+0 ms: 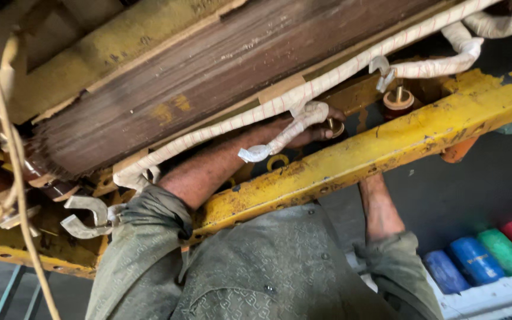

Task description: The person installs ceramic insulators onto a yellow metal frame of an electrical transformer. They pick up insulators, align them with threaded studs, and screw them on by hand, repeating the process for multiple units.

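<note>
My left hand [307, 131] reaches up between a yellow steel beam [386, 148] and a brown laminated block [208, 77]. Its fingers curl on a small brass stud [334, 126], and a white cloth-taped lead [285, 137] crosses the knuckles and hides part of the hand. My right forearm [380, 207] goes up behind the yellow beam, so my right hand is hidden. A second brass stud on a brown insulator [398, 101] stands to the right of my left hand.
Long white taped leads [351, 68] run along the block's lower edge. Bare metal lugs [85, 217] hang at the lower left. Thin cords [13, 172] dangle at the left. Blue, green and red rolls [487, 255] lie at the lower right.
</note>
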